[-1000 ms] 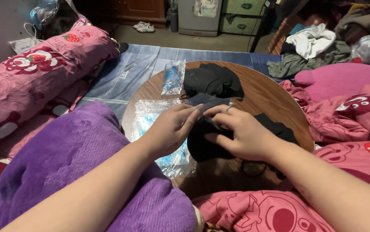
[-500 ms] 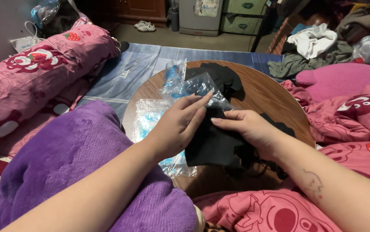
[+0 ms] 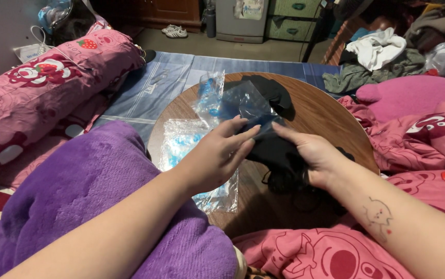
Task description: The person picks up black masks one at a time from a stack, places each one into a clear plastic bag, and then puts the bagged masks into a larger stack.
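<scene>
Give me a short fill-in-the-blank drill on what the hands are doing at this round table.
1. Both hands hold a black cloth half inside a clear ____ bag.
2. The table under the hands is round and made of ____.
3. A ____ blanket lies under the left hand.
4. The right hand has its forearm marked with a small ____.

Missing words: plastic; wood; purple; tattoo

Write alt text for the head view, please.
Two bare hands, left hand and right hand, hold a black garment and a clear plastic bag together above a round wooden table, with more plastic bags lying flat at its left.
</scene>
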